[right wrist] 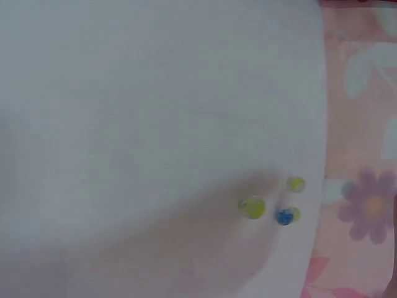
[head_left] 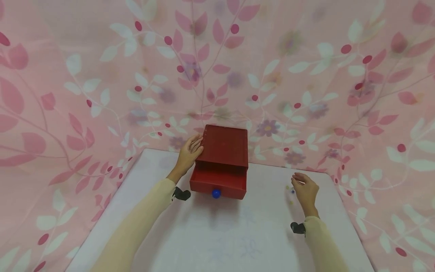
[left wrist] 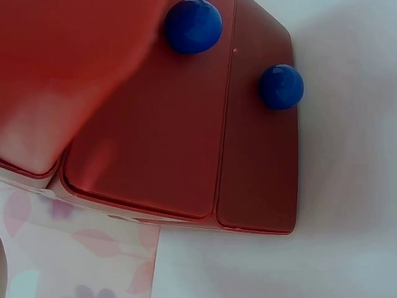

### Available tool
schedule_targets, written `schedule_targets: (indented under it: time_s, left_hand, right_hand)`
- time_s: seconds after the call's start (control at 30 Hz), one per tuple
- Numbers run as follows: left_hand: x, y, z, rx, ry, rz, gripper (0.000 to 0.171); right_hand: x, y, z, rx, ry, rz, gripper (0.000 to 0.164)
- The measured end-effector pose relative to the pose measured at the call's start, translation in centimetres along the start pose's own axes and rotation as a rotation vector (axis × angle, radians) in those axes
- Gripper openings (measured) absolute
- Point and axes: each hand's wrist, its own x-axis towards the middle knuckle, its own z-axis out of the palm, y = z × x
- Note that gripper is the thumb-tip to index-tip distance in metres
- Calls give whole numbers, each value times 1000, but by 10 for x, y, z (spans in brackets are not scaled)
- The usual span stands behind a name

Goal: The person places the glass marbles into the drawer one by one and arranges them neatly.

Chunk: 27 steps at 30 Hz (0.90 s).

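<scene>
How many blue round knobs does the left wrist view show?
2: a blue round knob near the top edge, a lower blue knob further right. More may be out of frame.

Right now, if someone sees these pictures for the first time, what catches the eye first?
Probably the red box, in front of the pink floral backdrop, its open drawer showing a blue knob and the left hand at its side. Next come the small yellow-green and blue balls on the white table near the right hand.
</scene>
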Motion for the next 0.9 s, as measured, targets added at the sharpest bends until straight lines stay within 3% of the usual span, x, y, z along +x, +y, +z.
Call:
schedule_targets:
  time_s: [0.27, 0.43, 0.67, 0.9]
  left_hand:
    - [2, 0, 0, 5, -9, 16, 58]
    - [0, 0, -1, -1, -11, 23, 58]
    - [1, -2, -1, -1, -8, 1, 59]
    - [1, -1, -1, -12, -2, -1, 59]
  right_hand:
    - [-15, 25, 8, -126, 0, 41, 23]
    - [-21, 34, 8, -149, -25, 125, 26]
    - [-24, 40, 5, -237, -11, 195, 29]
    - [-27, 40, 10, -244, -57, 286, 31]
